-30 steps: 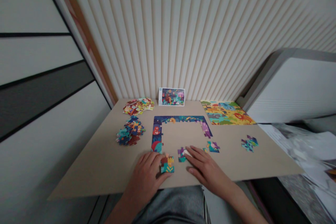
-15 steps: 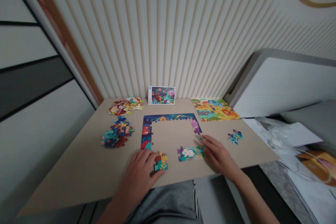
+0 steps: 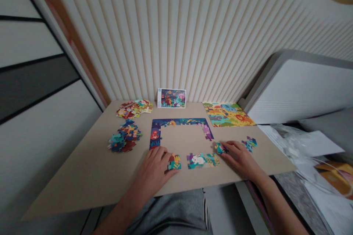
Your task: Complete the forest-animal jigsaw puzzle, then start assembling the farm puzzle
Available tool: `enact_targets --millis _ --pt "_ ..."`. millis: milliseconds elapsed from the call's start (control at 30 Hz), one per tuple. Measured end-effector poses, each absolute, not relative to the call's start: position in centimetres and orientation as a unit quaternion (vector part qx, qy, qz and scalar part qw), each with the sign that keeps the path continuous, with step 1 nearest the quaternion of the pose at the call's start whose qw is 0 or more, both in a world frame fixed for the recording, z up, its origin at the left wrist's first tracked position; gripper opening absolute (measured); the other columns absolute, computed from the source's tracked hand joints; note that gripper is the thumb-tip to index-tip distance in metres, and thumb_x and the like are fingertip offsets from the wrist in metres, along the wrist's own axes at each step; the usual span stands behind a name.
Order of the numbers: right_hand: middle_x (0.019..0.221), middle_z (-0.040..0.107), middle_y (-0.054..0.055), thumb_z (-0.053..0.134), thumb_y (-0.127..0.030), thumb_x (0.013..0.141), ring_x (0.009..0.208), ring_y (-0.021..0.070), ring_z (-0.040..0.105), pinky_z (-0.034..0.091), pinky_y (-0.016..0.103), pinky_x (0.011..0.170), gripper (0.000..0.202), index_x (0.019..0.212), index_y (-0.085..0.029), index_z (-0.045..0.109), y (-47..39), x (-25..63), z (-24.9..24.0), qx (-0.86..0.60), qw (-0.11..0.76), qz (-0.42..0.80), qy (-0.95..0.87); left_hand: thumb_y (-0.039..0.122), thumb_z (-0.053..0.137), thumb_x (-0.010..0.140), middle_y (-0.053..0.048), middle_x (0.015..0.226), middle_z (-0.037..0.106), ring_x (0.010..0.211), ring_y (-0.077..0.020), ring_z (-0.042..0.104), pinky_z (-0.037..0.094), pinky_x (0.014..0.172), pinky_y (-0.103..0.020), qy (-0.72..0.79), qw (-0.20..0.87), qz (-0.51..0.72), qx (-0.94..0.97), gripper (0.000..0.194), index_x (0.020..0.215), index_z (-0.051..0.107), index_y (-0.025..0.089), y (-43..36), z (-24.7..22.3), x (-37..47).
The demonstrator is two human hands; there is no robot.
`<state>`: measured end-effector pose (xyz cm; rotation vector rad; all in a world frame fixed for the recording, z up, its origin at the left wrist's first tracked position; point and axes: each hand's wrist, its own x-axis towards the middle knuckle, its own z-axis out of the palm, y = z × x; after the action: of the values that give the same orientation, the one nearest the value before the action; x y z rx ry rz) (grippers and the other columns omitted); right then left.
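your left hand (image 3: 156, 165) lies flat on the table (image 3: 91, 176), fingers spread and gripping nothing, with the fingertips touching the left edge of a small joined clump of puzzle pieces (image 3: 174, 162) showing orange and teal. your right hand (image 3: 239, 158) rests on the table too, fingers loosely curled forward, the fingertips on a small teal and purple piece (image 3: 220, 148); you cannot tell from here whether the piece is pinched or only touched. between your two hands sits a joined strip with a white rabbit (image 3: 203, 160), lying flat and apart from both hands. just beyond it is the half-built puzzle frame (image 3: 179, 126), its top edge and both side arms in place, the left arm reaching down near your left hand. a small loose cluster (image 3: 249, 143) lies just right of your right hand. two heaps of loose pieces sit on the left of the table, the nearer heap (image 3: 124, 140) and the farther heap (image 3: 134, 108). a reference picture card (image 3: 171, 98) leans against the ribbed wall, and a finished yellow puzzle (image 3: 227, 114) lies at the far right.
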<state>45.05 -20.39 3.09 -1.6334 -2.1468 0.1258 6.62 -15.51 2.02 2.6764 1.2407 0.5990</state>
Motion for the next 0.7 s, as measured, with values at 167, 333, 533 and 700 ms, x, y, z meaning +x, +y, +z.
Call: enact_targets --millis 167,333,533,700 --pt "0.122 0.062 0.012 0.062 -0.040 0.095 0.113 0.0283 0.059 0.050 0.044 0.096 0.036 0.129 -0.029 0.066 -21.2 37.1 4.2 -0.524 0.241 0.094 -0.811 0.048 0.074 0.084 -0.006 0.107 0.057 0.105 -0.0267 0.055 0.044 0.092 -0.043 0.412 0.065 0.199 0.887 0.038 0.109 0.063 0.022 -15.5 2.4 6.6" --pt "0.117 0.063 0.012 0.065 -0.041 0.093 0.109 0.0281 0.058 0.049 0.046 0.094 0.034 0.124 -0.028 0.069 -20.0 31.2 3.9 -0.503 0.226 0.089 -0.829 0.043 0.070 0.088 -0.008 0.113 0.058 0.110 -0.0275 0.054 0.045 0.095 -0.045 0.411 0.066 0.209 0.885 0.037 0.117 0.060 0.022 -16.2 3.3 6.7" --pt "0.117 0.062 0.011 0.066 -0.039 0.092 0.109 0.0278 0.058 0.048 0.046 0.095 0.035 0.126 -0.029 0.068 -19.1 30.9 3.6 -0.503 0.198 0.108 -0.834 0.026 0.056 0.098 -0.007 0.128 0.059 0.122 -0.0254 0.052 0.043 0.105 -0.045 0.347 0.085 0.196 0.913 0.035 0.133 0.054 0.025 -17.9 3.7 7.2" --pt "0.133 0.060 0.012 0.069 -0.041 0.091 0.123 0.0298 0.054 0.045 0.049 0.103 0.056 0.143 -0.029 0.054 -19.2 32.4 3.5 -0.503 0.195 0.121 -0.833 0.025 0.054 0.099 -0.007 0.128 0.062 0.123 -0.0259 0.053 0.042 0.108 -0.046 0.340 0.084 0.180 0.919 0.031 0.129 0.058 0.021 -18.4 2.9 7.6"
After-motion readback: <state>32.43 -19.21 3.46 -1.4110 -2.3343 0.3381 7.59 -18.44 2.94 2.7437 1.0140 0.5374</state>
